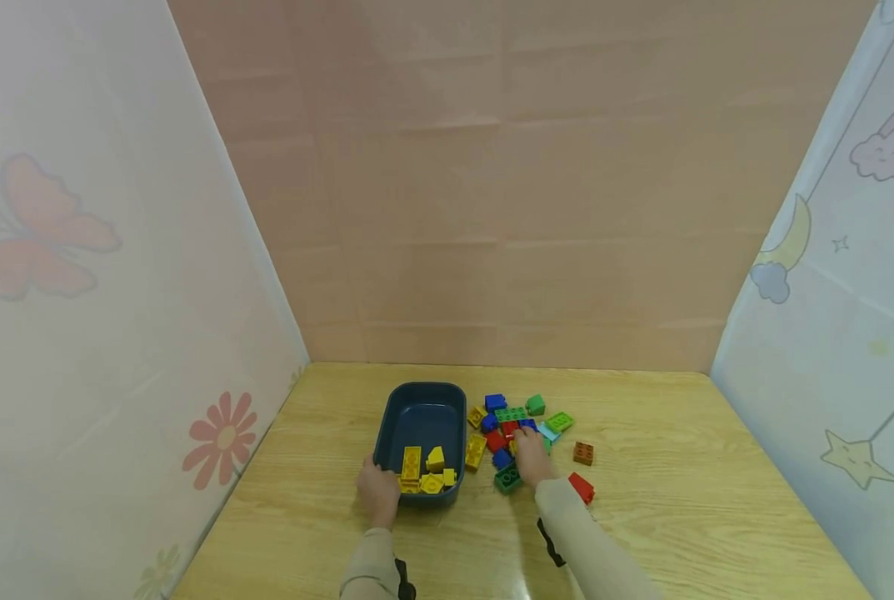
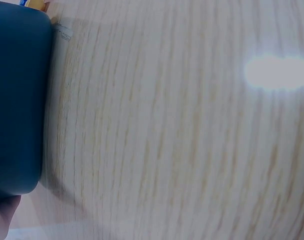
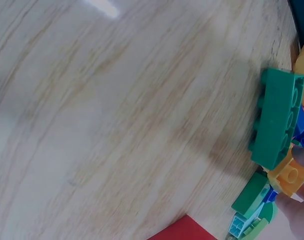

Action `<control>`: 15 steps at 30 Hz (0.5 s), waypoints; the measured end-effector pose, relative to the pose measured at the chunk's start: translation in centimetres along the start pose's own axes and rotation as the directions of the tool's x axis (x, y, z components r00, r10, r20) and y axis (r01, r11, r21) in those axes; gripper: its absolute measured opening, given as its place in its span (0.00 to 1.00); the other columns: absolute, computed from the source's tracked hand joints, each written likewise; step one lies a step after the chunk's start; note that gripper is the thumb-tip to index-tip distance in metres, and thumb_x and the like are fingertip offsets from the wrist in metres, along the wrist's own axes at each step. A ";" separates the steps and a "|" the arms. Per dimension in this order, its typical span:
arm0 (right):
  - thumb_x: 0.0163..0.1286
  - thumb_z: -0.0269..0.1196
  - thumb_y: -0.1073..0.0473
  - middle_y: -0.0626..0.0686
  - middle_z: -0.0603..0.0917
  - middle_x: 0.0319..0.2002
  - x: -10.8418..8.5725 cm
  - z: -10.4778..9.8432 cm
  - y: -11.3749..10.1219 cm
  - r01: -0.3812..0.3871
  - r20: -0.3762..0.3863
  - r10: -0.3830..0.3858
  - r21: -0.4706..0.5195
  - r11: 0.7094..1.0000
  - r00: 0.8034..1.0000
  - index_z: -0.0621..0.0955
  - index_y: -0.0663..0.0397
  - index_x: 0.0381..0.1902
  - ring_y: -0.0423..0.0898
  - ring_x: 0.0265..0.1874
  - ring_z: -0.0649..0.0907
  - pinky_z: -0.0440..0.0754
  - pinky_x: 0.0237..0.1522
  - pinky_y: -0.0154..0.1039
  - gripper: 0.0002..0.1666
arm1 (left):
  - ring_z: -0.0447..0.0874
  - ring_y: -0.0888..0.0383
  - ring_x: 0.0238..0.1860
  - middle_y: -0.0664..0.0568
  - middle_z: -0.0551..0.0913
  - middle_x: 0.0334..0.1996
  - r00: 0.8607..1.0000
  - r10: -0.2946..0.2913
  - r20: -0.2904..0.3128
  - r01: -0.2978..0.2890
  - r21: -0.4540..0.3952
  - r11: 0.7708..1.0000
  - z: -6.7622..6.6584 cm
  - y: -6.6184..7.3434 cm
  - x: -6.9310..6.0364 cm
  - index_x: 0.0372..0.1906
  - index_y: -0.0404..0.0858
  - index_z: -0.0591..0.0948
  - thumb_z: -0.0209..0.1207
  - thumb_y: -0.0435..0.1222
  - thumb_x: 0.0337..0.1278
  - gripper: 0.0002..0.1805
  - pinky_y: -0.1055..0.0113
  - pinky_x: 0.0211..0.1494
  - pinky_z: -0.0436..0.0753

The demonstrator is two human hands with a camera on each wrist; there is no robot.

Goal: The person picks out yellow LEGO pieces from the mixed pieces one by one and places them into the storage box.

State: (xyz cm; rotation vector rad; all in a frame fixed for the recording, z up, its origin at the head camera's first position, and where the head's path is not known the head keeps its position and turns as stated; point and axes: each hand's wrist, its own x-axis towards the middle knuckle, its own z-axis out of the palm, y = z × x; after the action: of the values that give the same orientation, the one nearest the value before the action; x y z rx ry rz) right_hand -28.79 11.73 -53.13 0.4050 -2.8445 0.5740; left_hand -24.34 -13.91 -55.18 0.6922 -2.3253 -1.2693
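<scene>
A dark blue plastic bin (image 1: 426, 423) stands left of centre on the table, with several yellow toy bricks (image 1: 412, 462) at its near end. My left hand (image 1: 378, 493) grips the bin's near-left rim; only a bit of that hand shows in the left wrist view. Over a pile of coloured bricks to the right of the bin is my right hand (image 1: 532, 457). In the right wrist view its thumb and fingers pinch a yellow-orange brick (image 3: 290, 176). Close beside that lies a dark green brick (image 3: 277, 120), also seen in the head view.
A yellow brick (image 1: 475, 452) lies by the bin's right wall. Blue bricks (image 1: 495, 402) and green bricks (image 1: 536, 405) edge the pile's far side. A brown brick (image 1: 583, 453) and a red brick (image 1: 581, 487) sit apart to the right. Fabric walls (image 1: 491, 250) enclose the table.
</scene>
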 end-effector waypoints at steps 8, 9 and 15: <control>0.51 0.61 0.75 0.62 0.77 0.34 -0.1 -0.2 0.1 0.015 0.004 -0.015 -0.088 0.996 1.000 0.80 0.68 0.36 0.58 0.33 0.77 0.77 0.34 0.46 0.12 | 0.77 0.38 0.41 0.29 0.77 0.40 1.000 -0.012 0.000 0.012 -0.019 1.000 0.1 0.0 0.1 0.51 0.21 0.70 0.49 0.19 0.44 0.23 0.48 0.38 0.77; 0.51 0.61 0.75 0.62 0.77 0.34 -0.2 -0.2 0.1 0.012 0.009 -0.011 -0.087 0.996 1.000 0.80 0.68 0.37 0.58 0.33 0.77 0.77 0.34 0.45 0.12 | 0.77 0.38 0.42 0.29 0.77 0.40 1.000 -0.012 -0.001 0.012 -0.022 1.000 0.1 0.0 0.1 0.51 0.21 0.70 0.49 0.19 0.44 0.23 0.48 0.38 0.77; 0.50 0.61 0.76 0.62 0.77 0.32 -0.3 0.3 0.7 0.039 -0.062 -0.039 -0.007 0.999 0.997 0.80 0.69 0.35 0.58 0.30 0.77 0.78 0.31 0.45 0.12 | 0.77 0.37 0.41 0.28 0.77 0.39 1.000 0.006 -0.012 -0.006 -0.036 0.999 0.2 -0.2 0.2 0.51 0.20 0.71 0.48 0.19 0.43 0.22 0.49 0.37 0.77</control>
State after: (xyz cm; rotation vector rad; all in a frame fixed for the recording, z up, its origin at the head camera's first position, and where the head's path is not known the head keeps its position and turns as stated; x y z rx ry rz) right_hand -28.80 12.26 -53.72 0.4332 -2.7725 0.5608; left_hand -24.57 -13.96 -55.44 0.6786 -2.2871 -1.2977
